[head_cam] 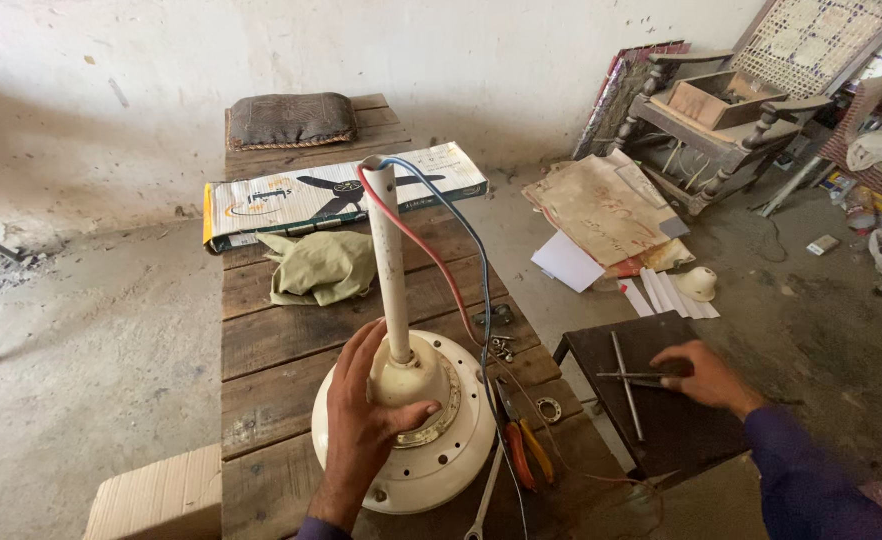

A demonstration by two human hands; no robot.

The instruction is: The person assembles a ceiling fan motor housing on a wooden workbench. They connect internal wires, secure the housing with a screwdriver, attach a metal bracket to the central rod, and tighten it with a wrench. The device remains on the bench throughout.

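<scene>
A cream ceiling-fan motor (431, 455) lies on a rough wooden bench (281, 340), its white downrod (389, 260) standing upright with a red wire (423, 245) and a blue wire (483, 290) coming out of the top. My left hand (366, 420) grips the cream cup at the rod's base. My right hand (706, 375) rests on a dark stool (651, 420) to the right, fingers on thin metal rods (626, 385) lying there.
Pliers with orange handles (516, 435), a spanner (483, 500), nuts and a washer (548, 408) lie beside the motor. Further back lie a green cloth (321, 265), a long fan box (341, 195) and a cushion (291, 120). Cardboard, papers and a wooden chair (721, 120) clutter the floor at right.
</scene>
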